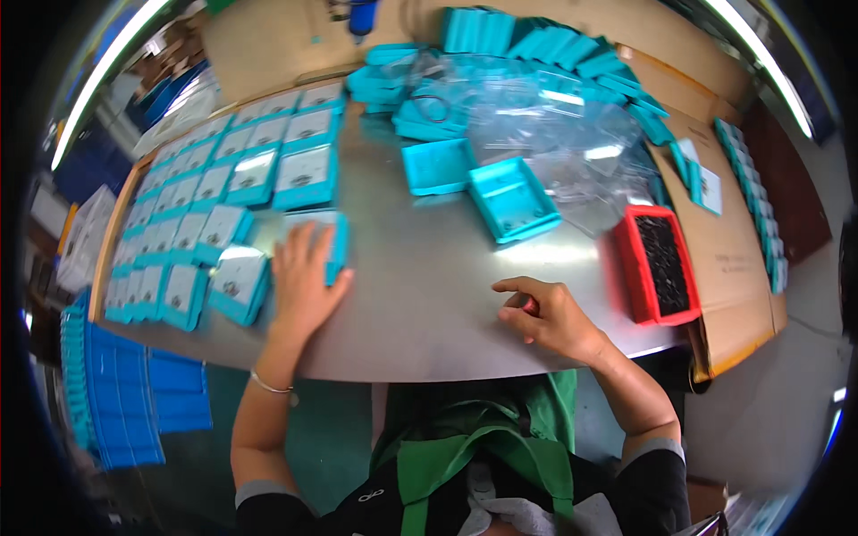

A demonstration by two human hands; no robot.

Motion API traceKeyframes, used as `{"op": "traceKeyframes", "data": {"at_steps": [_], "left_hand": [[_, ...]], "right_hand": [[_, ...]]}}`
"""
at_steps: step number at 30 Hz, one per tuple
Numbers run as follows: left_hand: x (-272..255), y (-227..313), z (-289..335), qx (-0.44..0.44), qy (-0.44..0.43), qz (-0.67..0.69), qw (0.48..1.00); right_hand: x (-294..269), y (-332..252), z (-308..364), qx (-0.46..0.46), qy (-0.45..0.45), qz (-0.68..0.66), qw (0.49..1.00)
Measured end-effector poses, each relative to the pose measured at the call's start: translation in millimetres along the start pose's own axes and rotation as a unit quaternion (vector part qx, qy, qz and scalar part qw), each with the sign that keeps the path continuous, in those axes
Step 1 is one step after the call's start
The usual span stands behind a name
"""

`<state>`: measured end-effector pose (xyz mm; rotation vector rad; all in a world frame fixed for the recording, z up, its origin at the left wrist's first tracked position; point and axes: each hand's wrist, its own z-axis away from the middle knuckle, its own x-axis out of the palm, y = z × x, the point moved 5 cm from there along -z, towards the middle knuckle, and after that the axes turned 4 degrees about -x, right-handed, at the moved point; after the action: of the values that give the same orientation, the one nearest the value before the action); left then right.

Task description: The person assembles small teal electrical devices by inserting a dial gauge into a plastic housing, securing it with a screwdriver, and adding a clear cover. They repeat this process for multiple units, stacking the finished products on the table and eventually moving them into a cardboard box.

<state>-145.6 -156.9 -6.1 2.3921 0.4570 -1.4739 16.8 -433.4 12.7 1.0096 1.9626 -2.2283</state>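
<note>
My left hand [306, 277] lies with its fingers spread over a teal box [338, 239] with a pale grey top. The thumb stretches out along the box's near side. Right beside that hand, another teal box with a pale top [239, 284] rests on the metal table. My right hand [559, 320] is curled above the table near its front edge, closed round a small red object [532, 305]. Most of that object is hidden by the fingers, so its kind cannot be made out. Ahead of the right hand sit two open, shallow teal trays, one [514, 201] partly against the other [438, 167].
Rows of pale-topped teal boxes [214, 183] fill the table's left side along a wooden edge strip [116, 241]. Clear plastic pieces [572, 134] and stacked teal trays [478, 31] pile up at the back. A red bin [636, 268] of small dark parts stands right, beside cardboard [728, 268].
</note>
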Motion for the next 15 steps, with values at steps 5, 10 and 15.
{"op": "traceKeyframes", "data": {"at_steps": [5,10,15], "left_hand": [[26.7,-38.8,-22.1,0.014,0.041,-0.04,0.998],[19.7,-23.3,-32.8,-0.011,0.022,-0.048,0.999],[9.6,39.8,-12.4,0.045,0.003,0.115,0.992]], "right_hand": [[-91.7,-4.5,37.3,-0.031,0.148,0.196,0.969],[-242.9,62.4,75.1,0.018,0.408,0.37,0.834],[-311.4,147.5,57.7,0.224,0.347,0.502,0.76]]}}
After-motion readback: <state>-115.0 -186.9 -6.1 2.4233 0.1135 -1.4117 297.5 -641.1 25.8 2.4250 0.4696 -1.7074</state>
